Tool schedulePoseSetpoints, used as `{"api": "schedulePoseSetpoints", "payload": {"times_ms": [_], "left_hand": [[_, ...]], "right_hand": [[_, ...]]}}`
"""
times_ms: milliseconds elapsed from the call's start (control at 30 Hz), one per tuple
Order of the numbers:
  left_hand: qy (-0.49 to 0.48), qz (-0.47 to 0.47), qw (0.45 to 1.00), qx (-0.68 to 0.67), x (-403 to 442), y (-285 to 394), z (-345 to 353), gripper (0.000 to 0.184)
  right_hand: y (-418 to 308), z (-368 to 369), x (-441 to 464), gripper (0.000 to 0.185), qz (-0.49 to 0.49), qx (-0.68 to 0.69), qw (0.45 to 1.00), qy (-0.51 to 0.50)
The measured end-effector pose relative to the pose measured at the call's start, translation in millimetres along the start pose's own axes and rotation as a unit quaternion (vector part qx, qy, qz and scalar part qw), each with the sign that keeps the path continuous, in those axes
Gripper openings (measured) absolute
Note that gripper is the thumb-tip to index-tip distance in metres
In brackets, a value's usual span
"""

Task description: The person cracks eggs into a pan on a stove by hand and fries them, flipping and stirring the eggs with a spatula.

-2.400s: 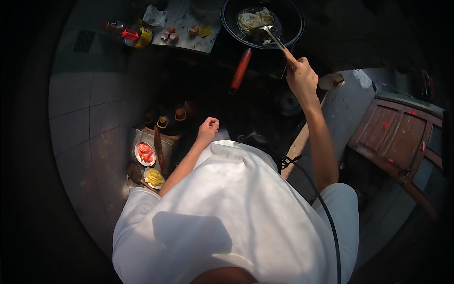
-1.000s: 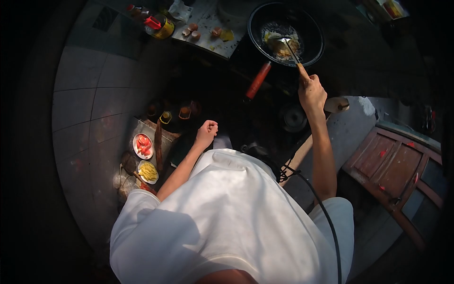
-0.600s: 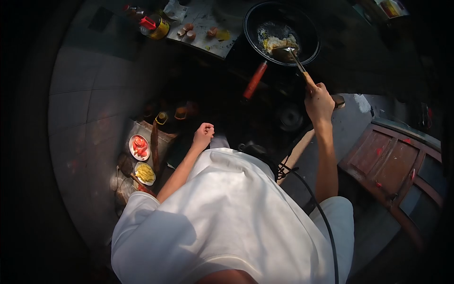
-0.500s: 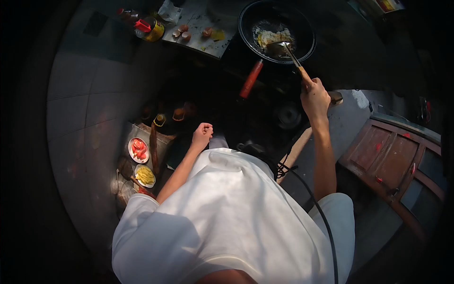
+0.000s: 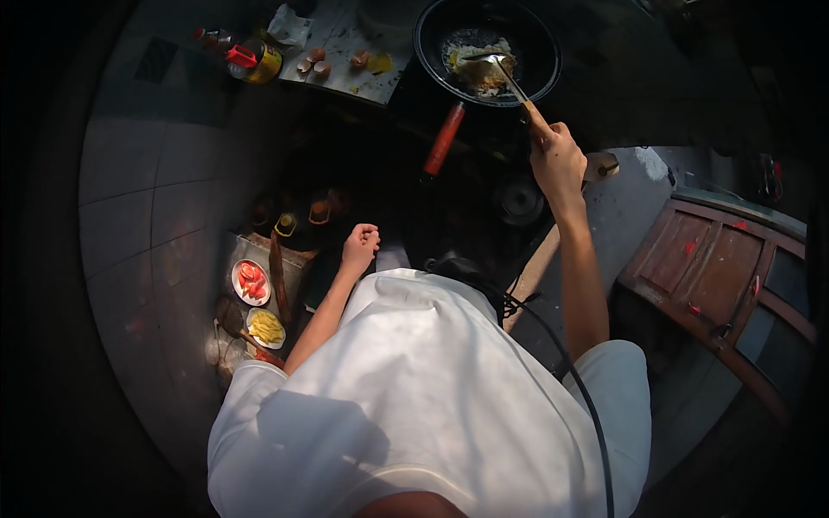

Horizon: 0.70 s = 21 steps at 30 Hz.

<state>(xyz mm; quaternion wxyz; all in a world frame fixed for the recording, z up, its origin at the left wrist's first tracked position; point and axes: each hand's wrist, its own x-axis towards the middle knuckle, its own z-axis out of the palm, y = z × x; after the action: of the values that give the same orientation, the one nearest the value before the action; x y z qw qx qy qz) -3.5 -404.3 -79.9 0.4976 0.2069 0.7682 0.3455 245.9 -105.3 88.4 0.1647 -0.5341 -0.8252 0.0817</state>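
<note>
My right hand (image 5: 558, 162) is wrapped round the wooden handle of a metal spatula (image 5: 516, 89). The spatula's blade rests among cooked egg (image 5: 484, 76), whitish with browned parts, in a black wok (image 5: 553, 73). A red handle (image 5: 445, 138) sticks out from the wok toward me. Near my waist, on the left, my left hand (image 5: 359, 245) hangs with its fingers curled in and no object showing in them. Left of that hand stand a plate of cut tomato (image 5: 251, 281) and a plate of pale yellow pieces (image 5: 265, 328).
Cracked eggshells (image 5: 313, 63) and a spilled yolk-coloured patch (image 5: 380, 62) lie on the counter (image 5: 345, 82) left of the wok. A bottle with a red cap (image 5: 259, 62) stands at its edge. A wooden door (image 5: 699, 276) is at right, and a black cable (image 5: 587, 388) crosses my shirt.
The spatula's blade has turned and shifted within the wok, and the egg has been moved about. The whole view has shifted slightly. My left hand stays curled near my waist.
</note>
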Motion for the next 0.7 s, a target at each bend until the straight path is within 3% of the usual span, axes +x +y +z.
{"api": "schedulePoseSetpoints", "payload": {"times_ms": [433, 500, 700], "left_hand": [[-0.002, 0.011, 1.000, -0.006, 3, -3, -3, 0.016], [0.003, 0.008, 1.000, -0.005, 2, -2, -5, 0.016], [0.003, 0.002, 1.000, 0.001, 2, -3, -6, 0.017]], "right_hand": [[7, -21, -19, 0.029, -0.011, -0.066, 0.998, 0.001], [1, -30, -20, 0.032, 0.055, -0.037, 0.996, -0.058], [7, -23, -19, 0.029, 0.036, -0.053, 0.997, -0.050]]}}
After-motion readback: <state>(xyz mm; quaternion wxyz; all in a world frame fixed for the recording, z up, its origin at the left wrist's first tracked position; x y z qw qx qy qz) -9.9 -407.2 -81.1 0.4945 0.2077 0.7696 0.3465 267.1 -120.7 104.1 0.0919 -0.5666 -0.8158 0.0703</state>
